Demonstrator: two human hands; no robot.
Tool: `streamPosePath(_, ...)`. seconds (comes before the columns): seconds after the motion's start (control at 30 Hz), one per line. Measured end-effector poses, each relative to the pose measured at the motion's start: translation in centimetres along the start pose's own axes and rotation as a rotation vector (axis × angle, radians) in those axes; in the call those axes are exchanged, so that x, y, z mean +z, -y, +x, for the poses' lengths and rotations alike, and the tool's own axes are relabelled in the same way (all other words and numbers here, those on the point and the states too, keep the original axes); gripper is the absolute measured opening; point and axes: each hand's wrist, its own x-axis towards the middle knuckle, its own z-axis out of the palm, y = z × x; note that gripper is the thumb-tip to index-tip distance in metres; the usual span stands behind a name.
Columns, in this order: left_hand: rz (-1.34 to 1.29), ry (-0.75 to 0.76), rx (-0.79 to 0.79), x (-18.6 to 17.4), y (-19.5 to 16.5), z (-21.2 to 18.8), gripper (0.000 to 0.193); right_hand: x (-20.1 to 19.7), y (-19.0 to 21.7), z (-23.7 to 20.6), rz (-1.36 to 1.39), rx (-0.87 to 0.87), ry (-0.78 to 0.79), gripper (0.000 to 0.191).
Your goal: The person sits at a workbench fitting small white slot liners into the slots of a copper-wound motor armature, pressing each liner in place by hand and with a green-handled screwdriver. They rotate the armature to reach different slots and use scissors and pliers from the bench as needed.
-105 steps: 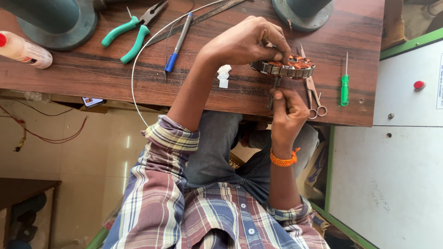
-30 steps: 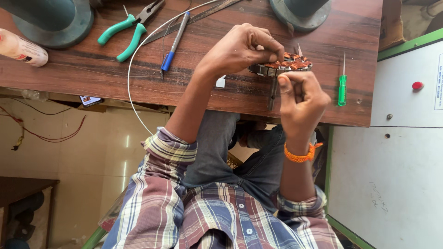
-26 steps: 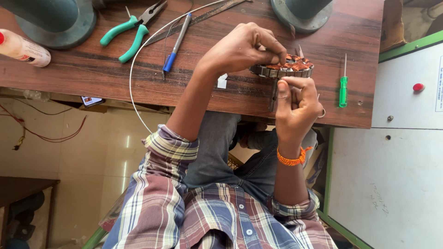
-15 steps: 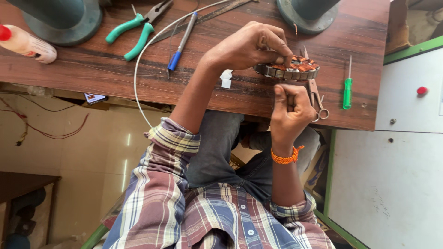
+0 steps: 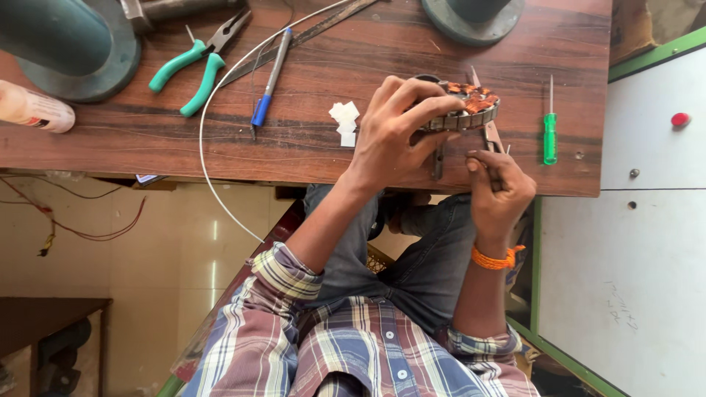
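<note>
At the far left of the dark brown wooden surface [image 5: 309,158] stands a grey-green round metal base [image 5: 70,44], and just near of it lies a pale plastic bottle [image 5: 33,109] on its side. To the right rest teal-handled pliers [image 5: 195,62], then a blue-tipped grey pen [image 5: 268,73], with a thin white curved wire [image 5: 213,140] looping from the surface down past its near edge. A few small white paper scraps [image 5: 344,121] lie just left of the hands.

The left hand [image 5: 393,129] is curled over a round metal stator ring with copper-coloured windings [image 5: 467,106], its fingers [image 5: 434,110] wrapped across the rim and gripping it just above the surface, close to the near edge. Just below and to the right, the right hand [image 5: 500,195], with an orange band [image 5: 494,259] at the wrist, has its fingertips pressed together on something thin at the ring's near side; what it pinches is too small to tell. Grey metal scissors [image 5: 487,136] lie partly hidden under the ring and this hand.

Right of the ring a green-handled small screwdriver [image 5: 550,132] lies pointing away. Farther right, off the surface, stands a white cabinet with green edging [image 5: 647,220], bearing a small red knob [image 5: 681,119].
</note>
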Motion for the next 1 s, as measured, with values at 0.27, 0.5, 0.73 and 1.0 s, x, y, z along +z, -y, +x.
streamPosePath(0.27,-0.060,0.036,0.008,-0.6,1.7,0.3,0.038,-3.1,3.4,3.2,-0.042,-0.078,0.120,0.011)
streamPosePath(0.5,-0.058,0.062,0.001,-1.2,1.9,0.3,0.040,-1.4,6.3,6.7,-0.121,-0.265,0.165,0.012)
streamPosePath(0.73,-0.069,0.037,-0.006,-0.9,2.1,-0.1,0.039,0.2,6.7,9.7,-0.191,-0.446,0.235,0.017)
streamPosePath(1.0,-0.070,0.049,0.035,-1.9,1.3,0.5,0.035,1.8,7.2,11.6,-0.270,-0.437,0.305,0.007)
